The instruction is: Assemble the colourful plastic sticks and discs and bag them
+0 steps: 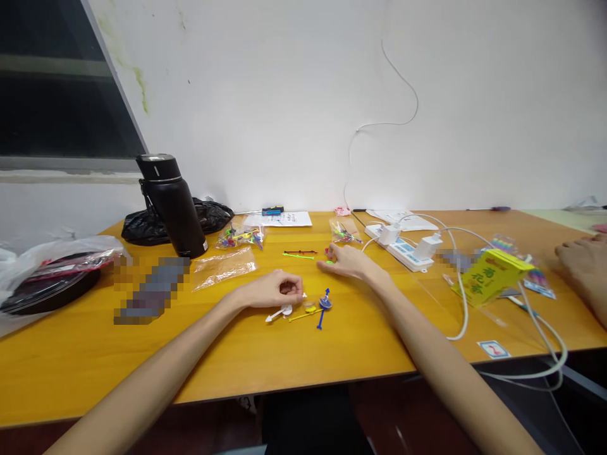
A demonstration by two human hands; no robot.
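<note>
My left hand [275, 289] is closed, thumb and fingertips meeting in a ring above a white arrow-shaped plastic piece [277, 313]. Whatever lies in that pinch is too small to make out. Just right of it are a yellow arrow piece [303, 313] with a round disc and a blue arrow piece [324, 307] with a disc. My right hand [351, 260] reaches farther forward, fingers apart around small red and green pieces [329, 261], partly hidden. Between and beyond the hands lie a thin red stick piece [300, 253] and a bright green one [300, 256].
Bags of coloured pieces [241, 236] [344, 230] lie at the back. A black bottle [173, 212] and a flat clear bag [225, 265] are left. A power strip [403, 249], white cables and a yellow box [493, 276] stand right, near another person's hand [583, 265].
</note>
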